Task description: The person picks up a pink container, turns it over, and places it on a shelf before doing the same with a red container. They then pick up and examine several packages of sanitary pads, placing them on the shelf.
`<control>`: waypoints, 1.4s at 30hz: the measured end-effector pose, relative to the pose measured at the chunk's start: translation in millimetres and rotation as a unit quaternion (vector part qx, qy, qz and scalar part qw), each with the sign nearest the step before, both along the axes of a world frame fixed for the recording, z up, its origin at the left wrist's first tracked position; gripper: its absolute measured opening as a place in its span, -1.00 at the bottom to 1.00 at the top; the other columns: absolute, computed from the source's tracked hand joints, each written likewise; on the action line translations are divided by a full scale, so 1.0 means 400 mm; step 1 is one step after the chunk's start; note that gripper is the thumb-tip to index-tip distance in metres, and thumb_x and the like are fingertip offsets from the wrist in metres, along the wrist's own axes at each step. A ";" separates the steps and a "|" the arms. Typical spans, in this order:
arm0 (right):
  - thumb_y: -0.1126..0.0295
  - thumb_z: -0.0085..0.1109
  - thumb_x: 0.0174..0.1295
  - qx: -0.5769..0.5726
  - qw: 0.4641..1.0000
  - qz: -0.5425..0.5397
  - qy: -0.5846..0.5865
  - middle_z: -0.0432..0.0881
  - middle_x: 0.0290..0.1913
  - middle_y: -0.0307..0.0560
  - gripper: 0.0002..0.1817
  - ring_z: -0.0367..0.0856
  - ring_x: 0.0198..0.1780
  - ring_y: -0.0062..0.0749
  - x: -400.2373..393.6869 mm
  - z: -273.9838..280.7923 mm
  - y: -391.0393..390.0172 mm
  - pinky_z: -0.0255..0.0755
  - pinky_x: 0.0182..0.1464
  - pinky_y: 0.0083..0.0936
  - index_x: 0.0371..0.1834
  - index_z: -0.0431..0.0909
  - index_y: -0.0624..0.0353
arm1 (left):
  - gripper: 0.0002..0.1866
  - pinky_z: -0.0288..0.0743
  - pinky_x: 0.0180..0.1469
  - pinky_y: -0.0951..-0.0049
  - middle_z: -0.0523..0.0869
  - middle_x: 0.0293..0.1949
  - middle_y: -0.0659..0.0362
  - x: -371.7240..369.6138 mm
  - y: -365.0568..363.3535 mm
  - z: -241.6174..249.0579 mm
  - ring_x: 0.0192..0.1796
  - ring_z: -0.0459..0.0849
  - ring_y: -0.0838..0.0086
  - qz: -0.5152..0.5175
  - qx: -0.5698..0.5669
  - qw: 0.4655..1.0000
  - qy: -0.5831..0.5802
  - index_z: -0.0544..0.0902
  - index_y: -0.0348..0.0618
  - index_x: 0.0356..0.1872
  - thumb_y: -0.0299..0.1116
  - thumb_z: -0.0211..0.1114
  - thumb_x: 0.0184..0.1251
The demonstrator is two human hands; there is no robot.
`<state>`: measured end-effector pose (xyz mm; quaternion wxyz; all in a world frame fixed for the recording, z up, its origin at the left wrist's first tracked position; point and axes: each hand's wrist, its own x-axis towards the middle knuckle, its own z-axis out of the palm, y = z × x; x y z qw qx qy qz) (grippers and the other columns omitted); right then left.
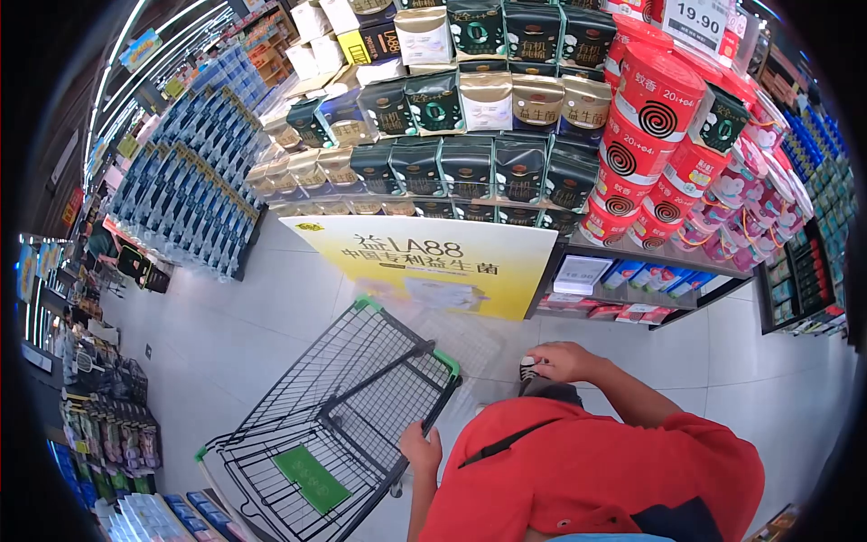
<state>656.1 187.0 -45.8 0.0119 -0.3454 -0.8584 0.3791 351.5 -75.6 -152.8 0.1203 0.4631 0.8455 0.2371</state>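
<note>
My left hand is closed round the dark push handle of a shopping cart. The cart is black wire with green corner pieces, and a green panel lies inside its basket. My right hand hangs in front of my body, fingers loosely apart and holding nothing that I can see. Its palm side is hidden. Below it shows part of a dark shoe. A yellow and white sign board stands just ahead of the cart and my right hand.
Behind the board, a display holds dark and gold packs. Red tubs with black spirals are stacked at its right, above a low shelf. Blue packs stand at the left. Grey tiled floor runs left of the cart.
</note>
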 end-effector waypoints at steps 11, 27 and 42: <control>0.33 0.17 0.25 0.051 0.992 -0.085 0.083 0.70 -0.15 -0.06 -0.66 0.67 -0.12 -0.18 -0.033 0.218 0.094 0.52 -0.06 -0.33 0.10 0.57 0.13 | -0.60 0.24 0.18 -0.01 0.66 -0.04 0.10 -0.016 0.040 0.010 0.15 0.50 0.11 0.036 -0.029 0.998 0.030 0.60 -0.10 0.02 -0.24 0.35 0.14; 0.41 0.22 0.20 0.104 0.967 0.021 0.233 0.70 -0.19 -0.02 -0.70 0.68 -0.16 -0.16 -0.284 0.273 0.439 0.54 -0.09 -0.32 0.00 0.62 0.22 | -0.64 0.46 -0.07 0.07 0.75 -0.31 -0.02 -0.205 0.182 0.029 -0.18 0.70 0.03 0.164 -0.045 0.985 -0.038 0.73 -0.17 -0.21 -0.07 0.28 0.22; 0.31 0.16 0.21 0.536 0.824 0.039 0.182 0.67 -0.28 -0.05 -0.84 0.67 -0.16 -0.08 -0.783 0.756 0.854 0.55 -0.15 -0.17 -0.23 0.67 0.07 | -0.51 0.50 0.01 0.11 0.74 -0.21 -0.10 -0.370 0.219 0.038 -0.09 0.70 0.01 0.186 -0.127 0.974 -0.035 0.70 -0.23 -0.12 0.04 0.23 0.24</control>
